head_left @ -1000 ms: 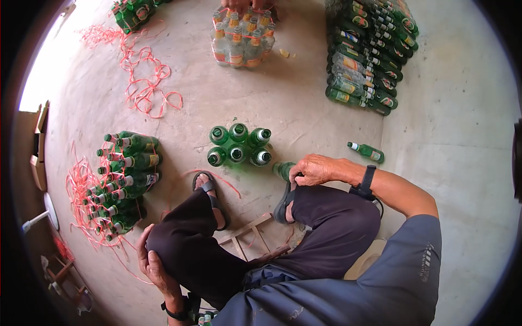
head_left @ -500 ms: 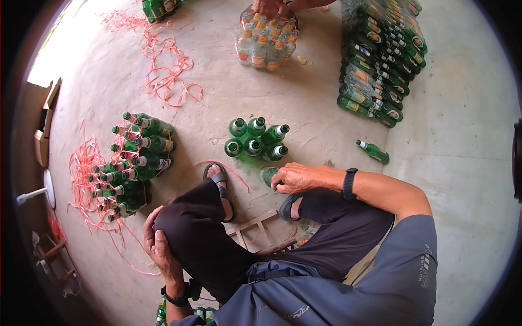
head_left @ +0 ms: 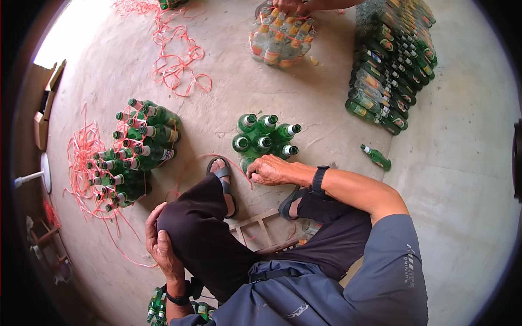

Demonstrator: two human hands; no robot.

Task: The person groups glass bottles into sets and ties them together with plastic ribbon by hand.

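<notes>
Right hand: our right hand (head_left: 272, 169) is curled shut over the top of a green bottle (head_left: 246, 162), knuckles up, low over the concrete floor (head_left: 315, 108).
Green bottle: it sits just beside the near row of the cluster, between that row and our sandalled foot (head_left: 223, 182). Our fingers hide most of it, so we cannot tell whether it stands straight or leans.
Cluster: six green bottles (head_left: 265, 137) stand upright, packed in two rows of three, caps up.
Left hand: our left hand (head_left: 160, 247) rests on our left knee, fingers loose, holding nothing.
Step in hand: we judge the held bottle is being added to the cluster, starting a third row.
Next move calls for: a flat base on the floor, pressed snug against its neighbours without tipping them, before the grip loosens.
Around us: a tied bundle (head_left: 142, 138) of green bottles lies at left among loose red string (head_left: 179, 60). Another person's hands (head_left: 291, 5) work on clear bottles (head_left: 280, 38) at the top edge. A stack of lying bottles (head_left: 389, 70) sits at right.
</notes>
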